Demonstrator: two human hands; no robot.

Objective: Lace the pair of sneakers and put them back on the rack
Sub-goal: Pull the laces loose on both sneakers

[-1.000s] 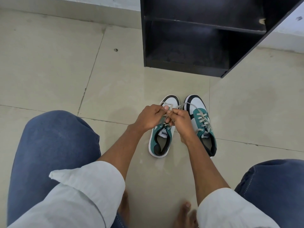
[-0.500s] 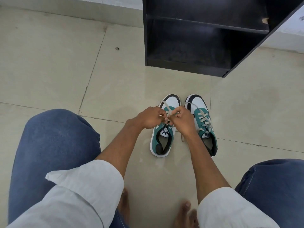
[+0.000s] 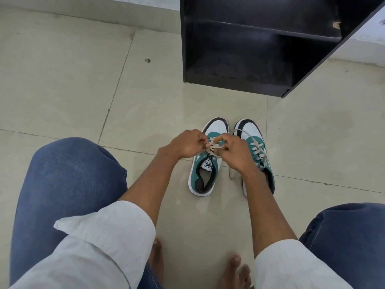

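Observation:
Two green, white and black sneakers stand side by side on the tiled floor, toes pointing to the rack. Over the left sneaker (image 3: 203,176) my left hand (image 3: 186,146) and my right hand (image 3: 233,152) meet, both pinching its pale lace (image 3: 213,146) into a bunch between the fingertips. The right sneaker (image 3: 253,142) shows crossed laces up its front, with one lace end lying over its toe; my right wrist hides its heel part. The black rack (image 3: 239,80) stands beyond the shoes, its lower shelf bare.
My knees in blue jeans (image 3: 68,184) sit low at both sides, and my bare feet (image 3: 235,272) rest on the floor under my arms. A pale wall base runs behind the rack. A small dark mark (image 3: 147,60) lies on the tiles at far left.
My hands have stayed over the left sneaker, working the lace; the fingers have closed tighter together and the lace is now bunched between them.

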